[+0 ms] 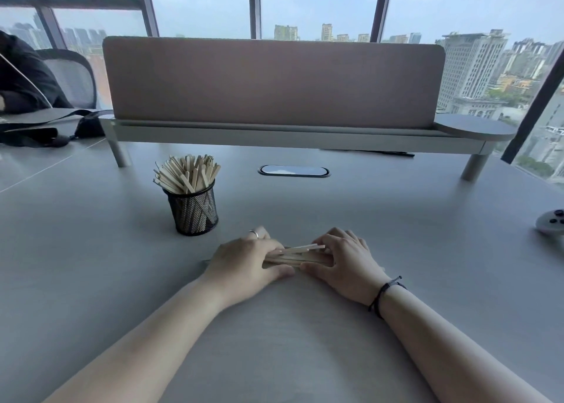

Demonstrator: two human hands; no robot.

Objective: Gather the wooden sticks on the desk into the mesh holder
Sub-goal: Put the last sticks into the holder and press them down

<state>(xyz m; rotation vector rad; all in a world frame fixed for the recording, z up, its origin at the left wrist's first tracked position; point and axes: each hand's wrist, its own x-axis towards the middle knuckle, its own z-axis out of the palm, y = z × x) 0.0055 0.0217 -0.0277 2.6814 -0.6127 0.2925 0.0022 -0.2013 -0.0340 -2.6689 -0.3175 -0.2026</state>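
Mesh holder (pixel 194 210) upright, far-left of hands, already crowded with sticks. Left hand (pixel 247 257) nearer it, fingers curled onto loose wooden sticks (pixel 300 253) (long axis left-right, flat on desk (pixel 396 219)). Right hand (pixel 345 260) pinching opposite ends.

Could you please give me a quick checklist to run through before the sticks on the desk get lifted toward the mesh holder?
1. Loose sticks bunched between both hands: ok.
2. Left hand curled round one end of the bundle: ok.
3. Right hand curled round the other end: ok.
4. Mesh holder upright, apart from the hands: ok.
5. Room left in the holder: cannot tell; it already looks crowded.
6. Stray sticks hidden under the hands: cannot tell.
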